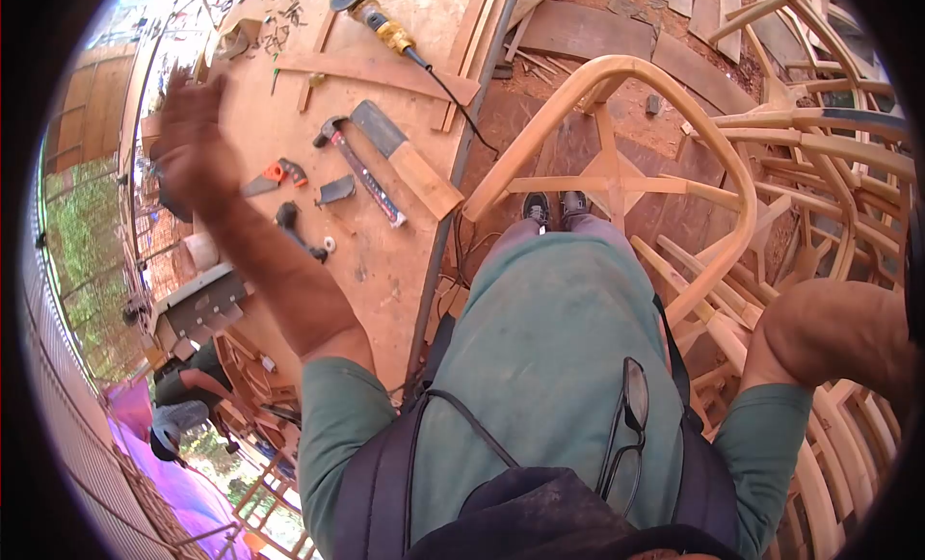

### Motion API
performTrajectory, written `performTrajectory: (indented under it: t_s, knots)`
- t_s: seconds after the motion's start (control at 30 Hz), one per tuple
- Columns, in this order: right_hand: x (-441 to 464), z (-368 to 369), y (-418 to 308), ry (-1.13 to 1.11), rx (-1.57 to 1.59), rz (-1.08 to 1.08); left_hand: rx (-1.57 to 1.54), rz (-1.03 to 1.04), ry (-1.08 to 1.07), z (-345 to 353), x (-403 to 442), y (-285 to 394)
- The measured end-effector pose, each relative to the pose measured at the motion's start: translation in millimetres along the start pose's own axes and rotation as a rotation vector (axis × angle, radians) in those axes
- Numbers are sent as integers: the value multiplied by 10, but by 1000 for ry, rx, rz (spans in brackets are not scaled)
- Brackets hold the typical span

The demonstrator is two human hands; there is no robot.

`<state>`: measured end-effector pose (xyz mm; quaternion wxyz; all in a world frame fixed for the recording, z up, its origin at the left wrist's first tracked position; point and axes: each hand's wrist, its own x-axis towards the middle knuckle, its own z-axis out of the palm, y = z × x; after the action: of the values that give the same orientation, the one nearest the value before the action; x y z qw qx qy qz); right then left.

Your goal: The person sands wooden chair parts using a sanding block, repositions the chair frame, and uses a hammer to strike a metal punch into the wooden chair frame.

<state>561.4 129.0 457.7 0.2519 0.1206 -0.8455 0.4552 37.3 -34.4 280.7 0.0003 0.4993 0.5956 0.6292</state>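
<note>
My left hand (193,141) is raised over the far left side of the workbench (385,285), slightly blurred, with its fingers apart and nothing visible in it. Below and right of it on the bench lie a small orange-handled saw (277,174), a claw hammer (361,170) and a flat dark blade with a wooden handle (405,155). An angle grinder (383,28) rests farther back, its cord trailing over the bench edge. My right arm reaches out to the right edge of the view; the hand itself is out of sight. In front of me stands a curved wooden chair frame (737,184).
Many wooden chair frames (829,165) are stacked on the right. Planks (588,30) and wood scraps cover the ground ahead. Another person (183,401) bends over at the lower left. Eyeglasses (631,415) hang from my shirt. A long board (385,73) lies across the bench.
</note>
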Motion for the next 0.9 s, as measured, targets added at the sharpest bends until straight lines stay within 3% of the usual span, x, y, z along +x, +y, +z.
performTrajectory:
  t_s: [0.13, 0.27, 0.73, 0.9]
  knots:
    - [121, 281, -51, -229, 60, -48, -279, 442, -243, -22, -15, 1616]
    - [145, 452, -86, -332, 107, -76, -355, 529, -440, 127, -357, 2303]
    - [109, 574, -82, -454, 260, -68, -355, 436, -510, 221, -806, 2696]
    - [-36, 434, 18, -402, 397, 43, -374, 271, -532, 208, -967, 2492]
